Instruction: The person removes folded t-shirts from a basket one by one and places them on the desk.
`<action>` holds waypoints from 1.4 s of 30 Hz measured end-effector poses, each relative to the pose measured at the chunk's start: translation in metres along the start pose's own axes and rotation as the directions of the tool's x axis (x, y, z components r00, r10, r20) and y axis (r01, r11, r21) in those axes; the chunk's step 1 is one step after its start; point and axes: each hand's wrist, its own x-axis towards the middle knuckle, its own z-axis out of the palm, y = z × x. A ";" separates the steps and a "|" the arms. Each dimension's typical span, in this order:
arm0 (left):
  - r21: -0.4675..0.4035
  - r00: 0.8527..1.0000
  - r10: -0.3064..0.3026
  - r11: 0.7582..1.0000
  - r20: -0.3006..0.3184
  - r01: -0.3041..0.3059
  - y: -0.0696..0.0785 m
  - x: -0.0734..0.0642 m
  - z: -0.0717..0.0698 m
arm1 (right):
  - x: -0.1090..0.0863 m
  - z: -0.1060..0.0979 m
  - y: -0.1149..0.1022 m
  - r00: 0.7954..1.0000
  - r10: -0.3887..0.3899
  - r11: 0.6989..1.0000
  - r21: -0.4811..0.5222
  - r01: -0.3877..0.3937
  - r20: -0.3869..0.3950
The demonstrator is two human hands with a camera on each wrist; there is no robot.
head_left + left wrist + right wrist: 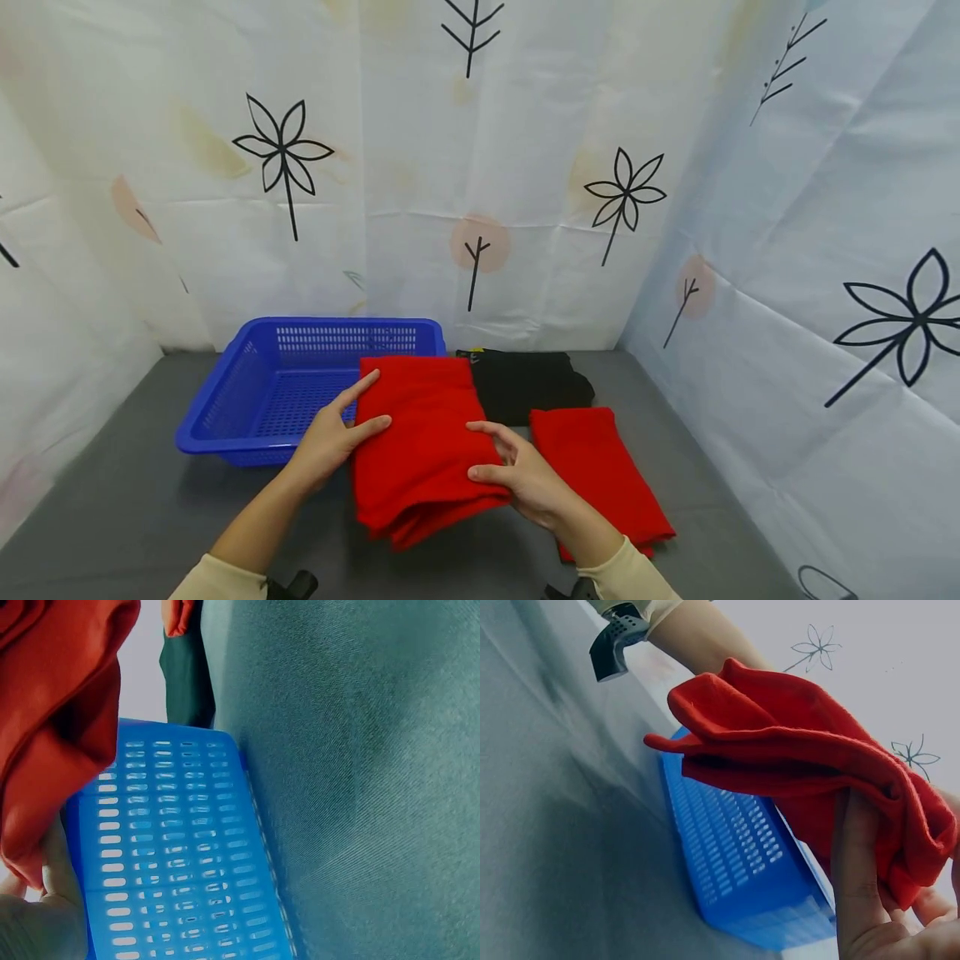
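Observation:
A folded red cloth (423, 433) is held up above the grey table between both hands, its layered lower edge hanging loose. My left hand (330, 437) grips its left side, with the thumb and a finger lying over the top face. At the lower right edge my right hand (528, 479) pinches it, thumb on top. The right wrist view shows fingers (859, 862) under the fabric folds. In the left wrist view, the left hand (49, 922) is partly cut off, under the drooping cloth (60, 727).
A blue perforated plastic basket (217, 400) stands at the back left, its right part hidden behind the held cloth. Right of it lies a folded black cloth (528, 387). Another folded red cloth (592, 475) rests nearer, beside the right forearm. Patterned white curtains (525, 125) enclose the table.

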 end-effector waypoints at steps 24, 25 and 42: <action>0.019 0.993 0.063 0.998 0.103 -0.065 0.000 0.000 0.039 | -0.055 -0.031 0.018 0.993 0.005 0.992 -0.127 -0.021 -0.119; 0.016 0.992 0.067 0.998 0.108 -0.069 0.000 0.000 0.041 | -0.057 -0.031 0.018 0.992 0.005 0.992 -0.123 -0.020 -0.125; -0.057 0.979 0.089 0.995 0.182 -0.080 -0.009 0.004 0.082 | -0.084 -0.053 0.033 0.969 0.039 0.994 -0.089 -0.062 -0.243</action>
